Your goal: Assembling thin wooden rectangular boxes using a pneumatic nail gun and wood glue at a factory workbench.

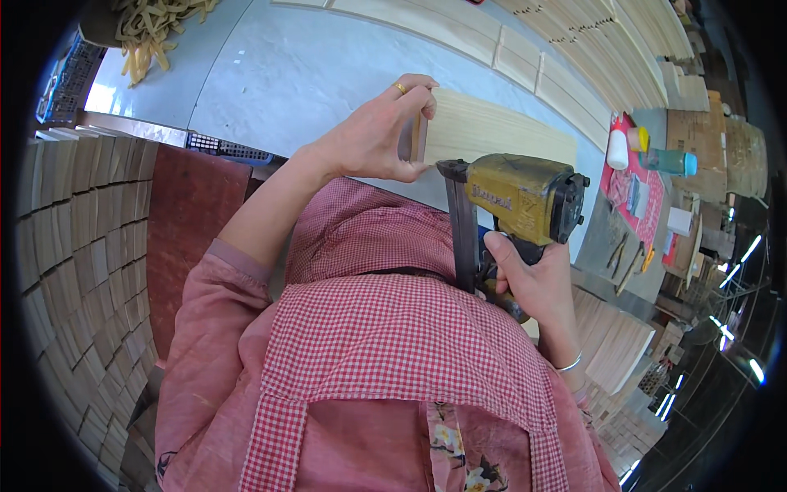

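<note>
Left hand pinches pale wooden piece, upper centre, likely steadying it beside the nail gun the right hand grips.

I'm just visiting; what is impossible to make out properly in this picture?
All in the head view:
Grip of the yellow nail gun: mostly covered by the right hand.
Underside of the pale wooden piece: hidden by its upper face.
Pile of pale strips: cut off by the top edge.
</note>
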